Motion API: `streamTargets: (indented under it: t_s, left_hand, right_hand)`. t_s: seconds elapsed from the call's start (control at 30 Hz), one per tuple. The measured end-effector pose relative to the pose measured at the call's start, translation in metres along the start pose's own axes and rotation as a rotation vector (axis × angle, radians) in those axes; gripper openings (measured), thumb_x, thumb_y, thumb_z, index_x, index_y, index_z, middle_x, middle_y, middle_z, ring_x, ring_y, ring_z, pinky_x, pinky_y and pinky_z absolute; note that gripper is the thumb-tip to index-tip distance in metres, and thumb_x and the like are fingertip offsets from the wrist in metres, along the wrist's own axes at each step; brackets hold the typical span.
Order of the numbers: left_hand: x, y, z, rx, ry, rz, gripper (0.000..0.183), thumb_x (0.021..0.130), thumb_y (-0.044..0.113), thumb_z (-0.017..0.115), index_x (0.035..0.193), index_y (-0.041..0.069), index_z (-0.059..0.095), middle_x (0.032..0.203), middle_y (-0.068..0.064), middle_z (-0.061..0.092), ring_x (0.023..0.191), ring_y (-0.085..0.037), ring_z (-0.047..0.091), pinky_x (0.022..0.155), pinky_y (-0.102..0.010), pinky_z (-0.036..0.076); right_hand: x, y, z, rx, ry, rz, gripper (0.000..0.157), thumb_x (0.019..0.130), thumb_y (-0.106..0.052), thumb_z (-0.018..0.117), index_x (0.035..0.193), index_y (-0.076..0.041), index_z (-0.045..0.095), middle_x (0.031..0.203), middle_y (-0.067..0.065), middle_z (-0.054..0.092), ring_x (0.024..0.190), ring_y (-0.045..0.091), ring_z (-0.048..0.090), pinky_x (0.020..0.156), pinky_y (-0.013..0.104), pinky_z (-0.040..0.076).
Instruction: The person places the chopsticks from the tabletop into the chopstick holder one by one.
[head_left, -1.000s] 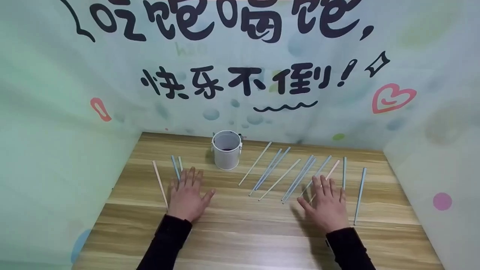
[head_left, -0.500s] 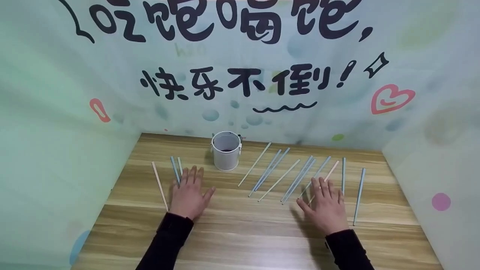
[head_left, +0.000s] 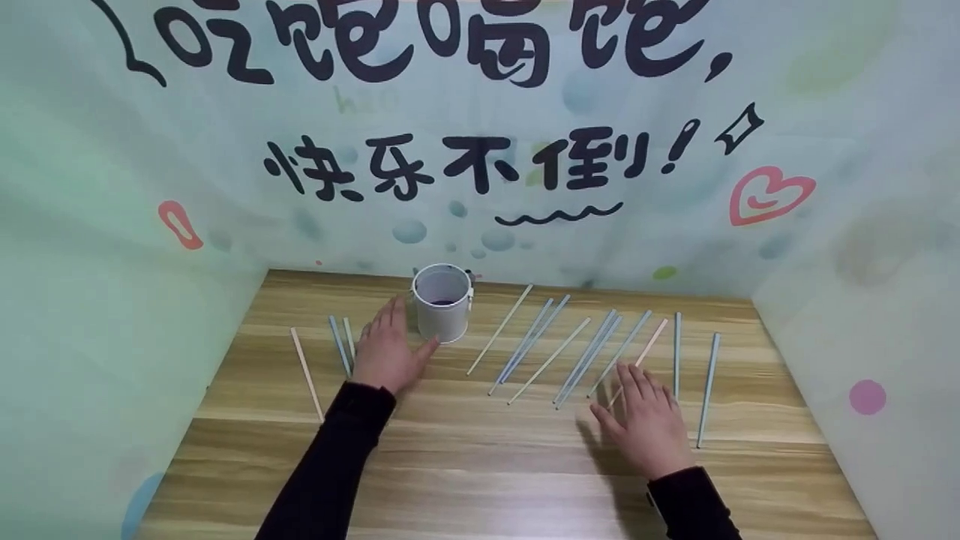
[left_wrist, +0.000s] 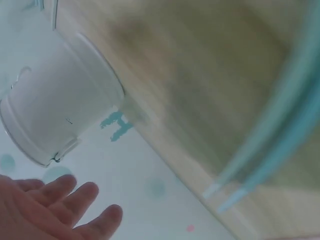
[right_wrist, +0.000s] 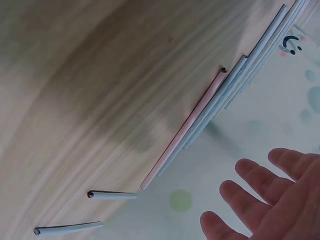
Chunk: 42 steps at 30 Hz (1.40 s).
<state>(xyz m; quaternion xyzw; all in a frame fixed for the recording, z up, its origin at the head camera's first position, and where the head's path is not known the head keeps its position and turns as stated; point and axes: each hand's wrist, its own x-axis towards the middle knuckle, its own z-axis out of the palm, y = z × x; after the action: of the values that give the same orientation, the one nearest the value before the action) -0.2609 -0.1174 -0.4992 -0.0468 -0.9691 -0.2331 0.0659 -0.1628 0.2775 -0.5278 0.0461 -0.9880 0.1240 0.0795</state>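
Note:
A small white metal pail [head_left: 442, 321] stands upright by the back wall. My left hand [head_left: 388, 346] is just left of it, palm down with fingers extended, fingertips close to its side and holding nothing. In the left wrist view the pail [left_wrist: 62, 97] lies beyond the spread fingertips. Over the right part of the table hovers my right hand [head_left: 646, 424], fingers apart and holding nothing, partly covering a pink straw [head_left: 651, 342]. That pink straw [right_wrist: 184, 128] shows whole in the right wrist view, among pale blue ones.
Left of the left hand lie a pink straw [head_left: 307, 373], a blue straw [head_left: 339, 343] and a pale one partly hidden. Several blue and pale straws fan out right of the pail, with a blue straw [head_left: 708, 390] farthest right. A printed cloth [head_left: 480, 97] encloses the wooden table [head_left: 480, 465].
My left hand has moved forward and right, from beside the left straws up to the pail. The right hand stays nearly in place. The head view has shifted slightly.

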Motion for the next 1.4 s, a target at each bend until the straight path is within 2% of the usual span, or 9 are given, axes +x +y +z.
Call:
streamTargets:
  t_s: [0.2, 0.37, 0.5, 0.7, 0.9, 1.07, 1.27, 1.4]
  left_hand:
    - [0.030, 0.006, 0.003, -0.117, -0.010, -0.038, 0.109, 0.087, 0.061, 0.070, 0.161, 0.004, 0.014, 0.164, -0.023, 0.029, 0.151, -0.039, 0.030, 0.124, -0.054, 0.026]
    - [0.046, 0.013, 0.008, -0.166, -0.045, -0.065, 0.115, 0.084, 0.060, 0.075, 0.163, 0.009, 0.009, 0.165, -0.021, 0.026, 0.151, -0.038, 0.031, 0.123, -0.053, 0.028]
    - [0.052, 0.016, 0.011, -0.203, -0.060, -0.086, 0.115, 0.084, 0.058, 0.076, 0.163, 0.010, 0.008, 0.165, -0.022, 0.027, 0.150, -0.039, 0.033, 0.122, -0.052, 0.031]
    - [0.056, 0.011, 0.016, -0.268, -0.007, -0.064, 0.108, 0.086, 0.053, 0.076, 0.161, 0.006, 0.016, 0.160, -0.023, 0.035, 0.146, -0.039, 0.039, 0.120, -0.051, 0.034]
    - [0.054, 0.013, 0.014, -0.281, -0.005, -0.066, 0.108, 0.084, 0.052, 0.078, 0.160, 0.003, 0.019, 0.157, -0.023, 0.038, 0.142, -0.040, 0.044, 0.117, -0.052, 0.038]
    - [0.045, 0.012, 0.011, -0.284, -0.002, -0.051, 0.106, 0.082, 0.050, 0.081, 0.157, 0.002, 0.023, 0.150, -0.023, 0.044, 0.138, -0.040, 0.048, 0.115, -0.053, 0.041]
    - [0.026, 0.012, 0.004, -0.278, -0.007, -0.043, 0.104, 0.082, 0.050, 0.081, 0.155, 0.001, 0.026, 0.147, -0.022, 0.046, 0.134, -0.040, 0.051, 0.113, -0.053, 0.043]
    - [0.007, 0.012, 0.001, -0.266, -0.008, -0.048, 0.105, 0.081, 0.051, 0.081, 0.155, 0.000, 0.027, 0.147, -0.023, 0.046, 0.133, -0.041, 0.052, 0.112, -0.053, 0.044]
  right_hand:
    - [-0.002, 0.001, 0.001, -0.011, 0.025, -0.013, 0.084, 0.097, -0.058, 0.059, 0.157, -0.005, 0.035, 0.158, 0.021, 0.042, 0.146, 0.044, 0.038, 0.118, 0.063, 0.029]
    - [-0.003, 0.004, 0.001, -0.013, 0.042, -0.015, 0.082, 0.097, -0.056, 0.061, 0.156, -0.004, 0.036, 0.157, 0.022, 0.042, 0.145, 0.045, 0.038, 0.118, 0.064, 0.030]
    - [-0.003, 0.005, 0.002, -0.015, 0.029, -0.004, 0.084, 0.097, -0.056, 0.060, 0.157, -0.005, 0.034, 0.159, 0.022, 0.040, 0.146, 0.044, 0.037, 0.119, 0.063, 0.029]
    - [-0.002, 0.006, 0.002, -0.007, 0.009, -0.002, 0.087, 0.097, -0.060, 0.057, 0.159, -0.005, 0.030, 0.161, 0.021, 0.037, 0.148, 0.044, 0.034, 0.120, 0.062, 0.027]
    - [-0.001, 0.008, 0.001, -0.021, -0.011, 0.008, 0.087, 0.098, -0.060, 0.055, 0.160, -0.005, 0.027, 0.162, 0.022, 0.034, 0.148, 0.045, 0.034, 0.121, 0.062, 0.026]
    - [-0.002, 0.010, 0.001, -0.023, -0.009, 0.002, 0.085, 0.098, -0.060, 0.055, 0.158, -0.004, 0.031, 0.161, 0.023, 0.036, 0.147, 0.045, 0.034, 0.120, 0.064, 0.026]
    - [-0.002, 0.011, 0.000, -0.009, -0.013, -0.006, 0.084, 0.099, -0.058, 0.055, 0.157, -0.003, 0.032, 0.160, 0.023, 0.037, 0.148, 0.045, 0.033, 0.120, 0.064, 0.025]
    - [-0.002, 0.010, 0.000, 0.000, -0.033, -0.003, 0.085, 0.099, -0.059, 0.054, 0.158, -0.003, 0.030, 0.161, 0.023, 0.036, 0.149, 0.045, 0.032, 0.120, 0.063, 0.024]
